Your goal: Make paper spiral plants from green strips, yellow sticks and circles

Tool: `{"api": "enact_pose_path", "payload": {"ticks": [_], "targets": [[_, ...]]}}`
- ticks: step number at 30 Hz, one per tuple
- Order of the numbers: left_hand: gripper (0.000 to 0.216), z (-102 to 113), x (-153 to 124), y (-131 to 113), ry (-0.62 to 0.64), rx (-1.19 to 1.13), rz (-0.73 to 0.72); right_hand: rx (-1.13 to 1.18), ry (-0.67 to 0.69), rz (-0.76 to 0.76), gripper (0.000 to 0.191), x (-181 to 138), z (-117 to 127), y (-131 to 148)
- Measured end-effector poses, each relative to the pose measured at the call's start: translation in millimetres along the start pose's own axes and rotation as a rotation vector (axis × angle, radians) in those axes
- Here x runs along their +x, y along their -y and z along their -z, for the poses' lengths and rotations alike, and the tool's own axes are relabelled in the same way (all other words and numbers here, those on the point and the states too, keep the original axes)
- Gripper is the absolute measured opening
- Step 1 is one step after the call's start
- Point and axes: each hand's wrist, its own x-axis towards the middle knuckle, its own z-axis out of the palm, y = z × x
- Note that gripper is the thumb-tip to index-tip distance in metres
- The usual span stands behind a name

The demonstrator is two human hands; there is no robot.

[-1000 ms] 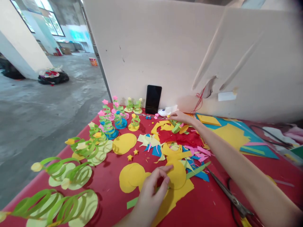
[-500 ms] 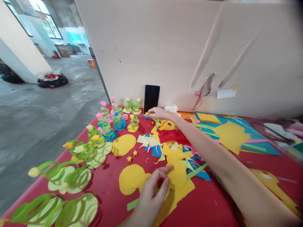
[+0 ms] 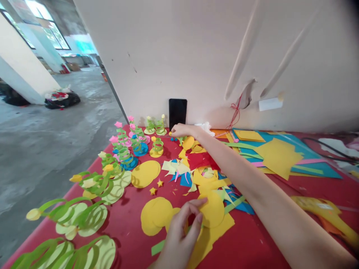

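My left hand (image 3: pixel 183 229) is in front, its index finger stretched onto a yellow paper disc (image 3: pixel 212 210) and its thumb apart, with nothing seen in the grasp. Far across the table, my right hand (image 3: pixel 183 130) has its fingers closed at a tiny yellow paper star (image 3: pixel 170 133), mostly covered by the fingertips. Small blue stars (image 3: pixel 173 139) lie just below it. Two yellow paper stars (image 3: pixel 153 191) rest mid-table beside more yellow discs (image 3: pixel 157 213). Green paper spirals on round bases, topped with stars (image 3: pixel 118 124), line the left side.
Paper scraps (image 3: pixel 183 178) in several colours lie mid-table. A dark phone-like slab (image 3: pixel 177 113) leans on the white panel (image 3: pixel 168 56). Blue and yellow sheets (image 3: pixel 280 157) are at right, with a yellow tool (image 3: pixel 319 207) nearer. The red table's edge (image 3: pixel 30 243) runs along the left.
My right hand has shifted slightly left, with the tiny yellow star at its fingertips. My left hand keeps its place on the disc. The view has turned slightly right.
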Motion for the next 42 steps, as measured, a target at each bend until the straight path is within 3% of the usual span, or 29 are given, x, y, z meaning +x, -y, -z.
{"api": "enact_pose_path", "payload": {"ticks": [7, 15, 34, 42], "targets": [[0.019, -1.0, -1.2, 2.9, -0.013, -0.001, -0.013, -0.015, -0.018, 0.057, 0.029, 7.1, -10.5, 11.1], [0.020, -0.5, -0.8, 3.3, -0.018, 0.021, 0.000, -0.042, 0.018, 0.021, 0.029, 3.4, -3.1, 1.3], [0.021, -1.3, -0.9, 2.5, -0.019, -0.026, 0.039, 0.101, -0.030, 0.145, 0.030, 6.1, -9.0, 16.4], [0.022, -1.9, -1.5, 2.9, -0.038, -0.034, 0.036, 0.102, 0.038, -0.018, 0.030, 4.7, 6.1, -1.4]]}}
